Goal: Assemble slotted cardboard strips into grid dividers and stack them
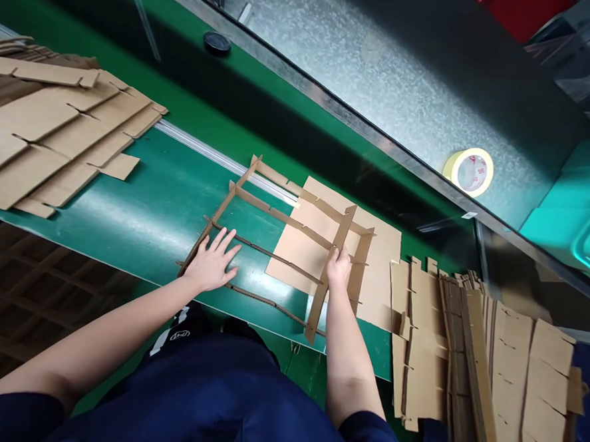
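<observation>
Cardboard grid: the slotted frame (307,230) lies between and beyond the two hands, its left end under one and its right part at the other.
Left hand: spread open (211,264), palm down over the left-end strip (219,211), fingers reaching across a lengthwise strip (how firmly it presses, I cannot tell); it is not closed around anything.
Right hand: closed (339,266) on a cross strip (317,309), just left of the right-end strip (360,272).
Green table: its top (172,180) bears the grid, whose right part overlies a flat cardboard sheet (381,279).
</observation>
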Demonstrator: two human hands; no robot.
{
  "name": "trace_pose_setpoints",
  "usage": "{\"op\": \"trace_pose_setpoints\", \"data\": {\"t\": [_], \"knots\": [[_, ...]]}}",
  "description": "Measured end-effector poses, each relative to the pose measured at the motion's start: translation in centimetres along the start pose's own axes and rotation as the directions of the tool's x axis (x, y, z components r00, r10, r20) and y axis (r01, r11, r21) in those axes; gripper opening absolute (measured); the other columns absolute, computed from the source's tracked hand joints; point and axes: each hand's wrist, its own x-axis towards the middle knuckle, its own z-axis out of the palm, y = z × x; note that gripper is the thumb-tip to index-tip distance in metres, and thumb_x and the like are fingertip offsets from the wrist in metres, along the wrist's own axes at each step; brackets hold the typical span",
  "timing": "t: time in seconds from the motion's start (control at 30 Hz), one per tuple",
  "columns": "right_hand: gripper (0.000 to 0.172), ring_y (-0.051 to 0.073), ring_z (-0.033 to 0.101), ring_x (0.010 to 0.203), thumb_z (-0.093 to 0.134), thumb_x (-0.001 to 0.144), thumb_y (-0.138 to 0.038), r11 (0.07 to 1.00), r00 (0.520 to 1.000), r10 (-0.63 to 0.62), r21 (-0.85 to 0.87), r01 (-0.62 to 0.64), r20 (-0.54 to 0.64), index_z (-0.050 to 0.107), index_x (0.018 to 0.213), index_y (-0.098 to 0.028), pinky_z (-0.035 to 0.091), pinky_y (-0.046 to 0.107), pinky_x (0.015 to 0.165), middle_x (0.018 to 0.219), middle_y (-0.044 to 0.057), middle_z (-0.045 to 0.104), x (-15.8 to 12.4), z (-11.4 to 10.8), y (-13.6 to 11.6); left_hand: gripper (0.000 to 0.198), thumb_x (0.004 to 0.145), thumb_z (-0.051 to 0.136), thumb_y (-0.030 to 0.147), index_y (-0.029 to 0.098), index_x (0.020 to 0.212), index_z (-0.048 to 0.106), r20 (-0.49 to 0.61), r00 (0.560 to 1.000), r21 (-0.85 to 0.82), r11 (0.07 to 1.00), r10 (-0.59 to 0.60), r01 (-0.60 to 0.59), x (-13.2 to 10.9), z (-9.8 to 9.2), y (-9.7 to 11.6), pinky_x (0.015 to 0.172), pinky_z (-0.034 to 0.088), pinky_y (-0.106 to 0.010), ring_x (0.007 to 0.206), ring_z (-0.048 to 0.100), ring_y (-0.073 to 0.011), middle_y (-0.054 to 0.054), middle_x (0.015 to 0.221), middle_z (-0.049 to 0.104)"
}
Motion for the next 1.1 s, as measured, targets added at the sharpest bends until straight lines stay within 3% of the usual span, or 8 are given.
{"op": "trace_pose_setpoints", "data": {"t": [0.2, 0.47, 0.6, 0.9, 1.1], "knots": [[0.055, 0.028, 0.037, 0.131, 0.026, 0.09, -0.031, 0.999, 1.0, 0.004, -0.034, -0.004, -0.001, 0.037, 0.14, -0.009, 0.03, 0.046, 0.105, 0.142, 0.016, 0.044, 0.2, -0.4, -0.7, 0.056, 0.089, 0.038, 0.048, 0.021, 0.138, 0.047, -0.009, 1.0, 0.006, 1.0, 0.012, -0.012, 0.0, 0.0, -0.1, 0.111, 0.015, -0.056, 0.144, 0.005, -0.0345, -0.008, 0.158, 0.008], [0.054, 0.03, 0.041, 0.128, 0.024, 0.092, -0.031, 0.995, 0.996, 0.088, -0.05, -0.088, -0.007, 0.039, 0.139, -0.009, 0.032, 0.047, 0.103, 0.136, 0.02, 0.047, -0.4, -0.8, -1.4, 0.056, 0.089, 0.038, 0.048, 0.022, 0.138, 0.047, -0.015, 1.0, 0.024, 1.0, 0.016, -0.016, 0.0, 0.0, -0.1, 0.11, 0.018, -0.056, 0.144, 0.004, -0.0334, -0.007, 0.158, 0.008], [0.052, 0.029, 0.034, 0.133, 0.025, 0.091, -0.028, 0.995, 0.999, 0.043, -0.092, -0.042, 0.012, 0.04, 0.138, -0.011, 0.029, 0.049, 0.105, 0.136, 0.018, 0.049, -0.3, -0.7, -2.0, 0.056, 0.089, 0.038, 0.048, 0.022, 0.138, 0.047, -0.015, 1.0, 0.014, 1.0, 0.014, -0.014, 0.0, 0.2, -0.2, 0.11, 0.017, -0.056, 0.144, 0.004, -0.0336, -0.007, 0.158, 0.007], [0.056, 0.025, 0.022, 0.139, 0.021, 0.092, -0.031, 0.994, 0.996, 0.059, -0.099, -0.052, 0.069, 0.038, 0.14, -0.008, 0.026, 0.047, 0.109, 0.149, 0.014, 0.035, -0.1, -0.3, -1.2, 0.055, 0.089, 0.038, 0.047, 0.022, 0.137, 0.047, -0.007, 1.0, 0.013, 1.0, 0.013, -0.013, 0.0, 0.2, -0.2, 0.109, 0.018, -0.057, 0.144, 0.003, -0.0332, -0.008, 0.158, 0.006], [0.058, 0.026, 0.016, 0.141, 0.015, 0.093, -0.033, 0.971, 0.999, 0.041, -0.238, -0.033, 0.031, 0.03, 0.145, -0.014, 0.023, 0.056, 0.106, 0.152, 0.013, 0.029, -0.4, 0.9, -1.0, 0.056, 0.089, 0.038, 0.047, 0.021, 0.137, 0.047, -0.009, 1.0, 0.007, 1.0, 0.011, -0.01, 0.1, 0.1, -0.1, 0.109, 0.019, -0.056, 0.144, 0.002, -0.0325, -0.008, 0.158, 0.006]]}}
